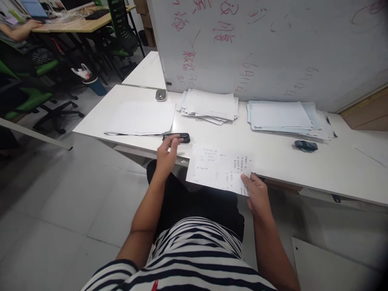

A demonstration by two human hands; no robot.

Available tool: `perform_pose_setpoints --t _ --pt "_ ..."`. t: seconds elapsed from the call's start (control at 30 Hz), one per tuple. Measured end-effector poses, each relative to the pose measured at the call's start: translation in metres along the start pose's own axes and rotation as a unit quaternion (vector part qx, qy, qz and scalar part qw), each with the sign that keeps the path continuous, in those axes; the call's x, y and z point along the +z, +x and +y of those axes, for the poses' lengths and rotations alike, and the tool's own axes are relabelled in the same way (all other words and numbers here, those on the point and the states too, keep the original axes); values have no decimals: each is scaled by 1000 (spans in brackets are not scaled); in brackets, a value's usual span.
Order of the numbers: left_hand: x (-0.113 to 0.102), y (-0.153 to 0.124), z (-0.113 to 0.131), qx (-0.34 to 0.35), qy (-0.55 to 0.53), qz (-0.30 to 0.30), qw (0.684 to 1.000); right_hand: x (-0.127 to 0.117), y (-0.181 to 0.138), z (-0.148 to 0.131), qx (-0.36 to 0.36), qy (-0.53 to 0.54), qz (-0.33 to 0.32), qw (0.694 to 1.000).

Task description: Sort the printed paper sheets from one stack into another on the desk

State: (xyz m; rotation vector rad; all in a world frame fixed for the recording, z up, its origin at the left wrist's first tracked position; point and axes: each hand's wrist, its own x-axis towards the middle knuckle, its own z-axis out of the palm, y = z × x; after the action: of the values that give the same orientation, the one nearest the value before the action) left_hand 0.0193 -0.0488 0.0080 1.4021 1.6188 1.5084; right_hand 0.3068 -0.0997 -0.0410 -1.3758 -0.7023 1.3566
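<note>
My right hand point(257, 194) grips a printed sheet of paper point(216, 167) by its right edge, thumb on top and fingers underneath. Part of the sheet extends past the desk's front edge, above my lap. Close to the front edge lies a black stapler point(184, 138). My left hand point(166, 155) is at its left end with fingers apart and partly bent, one stretched over it. Whether the fingers touch the stapler cannot be made out. Left of it rests a stack of white paper point(141, 117).
More paper piles, one white point(209, 104) and one bluish point(279, 116), lie before the whiteboard point(266, 48). A dark crumpled item point(306, 146) sits at right, a small grey device point(161, 95) at the back left. A blue bin point(95, 85) and a seated person are farther left.
</note>
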Motion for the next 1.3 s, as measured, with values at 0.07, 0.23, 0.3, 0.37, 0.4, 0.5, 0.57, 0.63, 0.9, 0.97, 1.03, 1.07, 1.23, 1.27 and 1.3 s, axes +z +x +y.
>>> perform_pose_setpoints --t 0.07,0.23,0.3,0.37,0.4,0.5,0.57,0.63,0.9,0.97,1.03,1.07,1.23,1.27,1.3 --pt "-7 23 -6 60 65 -10 996 3 5 -2 -6 -11 -2 1000" --pt "-6 62 -38 95 275 -120 949 13 14 -3 -10 -23 -15 1000" --pt "-5 67 -47 90 304 -131 939 16 15 -1 -16 -25 -16 999" --pt "-5 68 -51 90 305 -134 938 18 15 0 -23 -28 -16 999" --pt "-6 68 -51 91 302 -139 939 19 15 0 -26 -28 -18 999" --pt "-9 68 -48 92 297 -151 938 22 16 -1 -31 -23 -18 999" --pt "-11 68 -47 93 293 -155 939 25 16 -3 -28 -14 -16 999" --pt "-12 68 -46 92 290 -156 940 29 16 -5 -23 -4 -19 1000" --pt "-14 68 -47 93 296 -180 933 42 18 -5 -12 5 -47 999" --pt "-15 69 -46 94 296 -192 931 43 19 -4 -9 11 -47 999" --pt "-15 69 -45 94 300 -204 927 43 18 -4 -9 13 -47 999" --pt "-16 69 -43 94 303 -209 925 44 17 -5 -9 13 -47 999" --pt "-17 69 -39 86 324 -223 915 45 13 -8 0 21 -44 999" --pt "-17 69 -39 84 326 -224 915 45 13 -8 2 22 -44 999" --pt "-17 70 -39 83 327 -225 914 45 12 -8 4 21 -44 999"
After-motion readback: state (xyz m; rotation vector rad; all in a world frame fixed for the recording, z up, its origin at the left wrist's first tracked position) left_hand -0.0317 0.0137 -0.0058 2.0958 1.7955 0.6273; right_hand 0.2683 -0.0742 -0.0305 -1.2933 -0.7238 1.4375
